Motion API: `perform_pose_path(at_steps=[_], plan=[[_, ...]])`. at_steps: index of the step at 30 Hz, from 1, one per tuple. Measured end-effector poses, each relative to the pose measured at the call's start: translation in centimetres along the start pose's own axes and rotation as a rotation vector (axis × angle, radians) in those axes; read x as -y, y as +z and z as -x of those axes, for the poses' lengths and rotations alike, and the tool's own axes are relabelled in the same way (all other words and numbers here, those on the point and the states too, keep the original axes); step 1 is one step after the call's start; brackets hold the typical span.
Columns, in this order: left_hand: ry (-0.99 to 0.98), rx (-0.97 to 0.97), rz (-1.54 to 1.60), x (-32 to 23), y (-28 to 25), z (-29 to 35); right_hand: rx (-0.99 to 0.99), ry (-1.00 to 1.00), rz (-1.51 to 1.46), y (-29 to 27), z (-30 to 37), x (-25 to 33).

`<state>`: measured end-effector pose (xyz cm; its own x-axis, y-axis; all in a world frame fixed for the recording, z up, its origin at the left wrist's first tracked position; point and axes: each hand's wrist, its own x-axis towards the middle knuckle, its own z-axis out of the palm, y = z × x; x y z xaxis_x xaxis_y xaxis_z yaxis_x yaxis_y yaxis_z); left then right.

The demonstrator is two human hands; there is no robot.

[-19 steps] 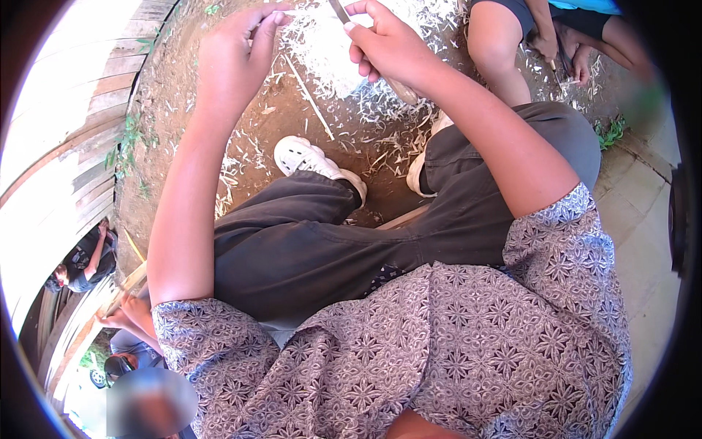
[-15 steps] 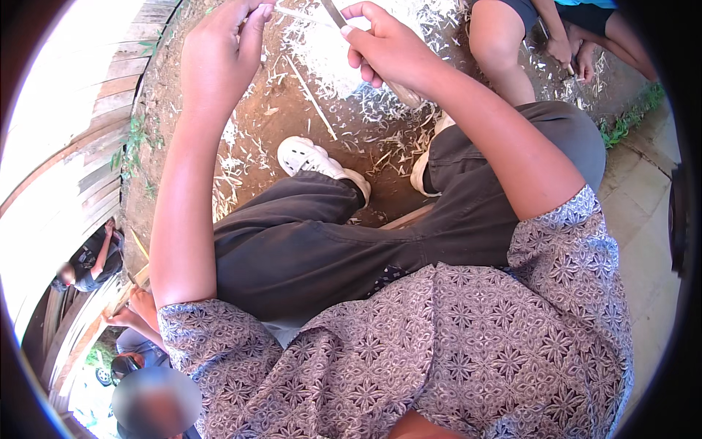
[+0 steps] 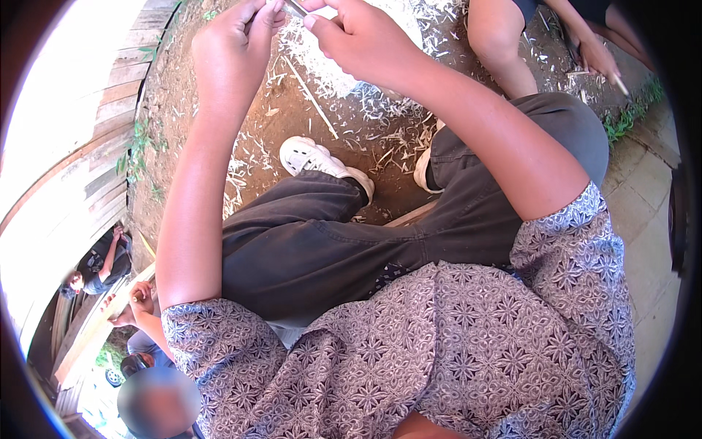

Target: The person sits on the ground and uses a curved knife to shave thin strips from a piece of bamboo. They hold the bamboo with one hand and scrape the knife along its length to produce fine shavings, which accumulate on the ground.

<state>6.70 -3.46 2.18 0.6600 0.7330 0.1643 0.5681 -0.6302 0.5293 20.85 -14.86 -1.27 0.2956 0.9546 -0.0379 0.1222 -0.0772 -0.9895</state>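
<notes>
Both my hands are raised close together at the top edge of the head view. The fingers of my left hand [image 3: 232, 45] are closed in a pinch on a thin pale strip of wood, mostly hidden now by the fingers and the picture's edge. My right hand [image 3: 369, 45] is wrapped round a knife, whose narrow dark blade [image 3: 295, 8] points up and left to the left fingertips. Most of its handle is covered by my palm. Below them, pale shavings [image 3: 373, 106] and one long thin stick [image 3: 311, 97] lie on the brown soil.
My white shoes [image 3: 314, 157] rest on the soil. At the upper right sits a person with bare knees [image 3: 497, 47], a hand [image 3: 599, 58] holding a short pale stick. Wooden boards [image 3: 110, 95] run along the left. Other people [image 3: 106, 260] are at the lower left, near planks.
My right hand has moved left and up, bringing the blade to the left fingertips. My left hand has shifted slightly right. The co-worker's hand at upper right has reached outward with a stick.
</notes>
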Motion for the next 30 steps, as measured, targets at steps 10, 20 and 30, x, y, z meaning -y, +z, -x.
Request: perform_pose_path(at_steps=[10,20,30], plan=[[-0.057,-0.071,0.127,-0.3,-0.3,-0.2,-0.094,-0.107,0.217,1.2,0.9,-6.5],[0.207,-0.11,-0.077,-0.4,-0.4,-0.2,-0.049,-0.006,0.128,0.7,-1.1,-2.4],[0.12,-0.114,-0.089,2.2,-1.2,0.1,0.173,0.356,0.409,-2.4,0.6,-12.6]])
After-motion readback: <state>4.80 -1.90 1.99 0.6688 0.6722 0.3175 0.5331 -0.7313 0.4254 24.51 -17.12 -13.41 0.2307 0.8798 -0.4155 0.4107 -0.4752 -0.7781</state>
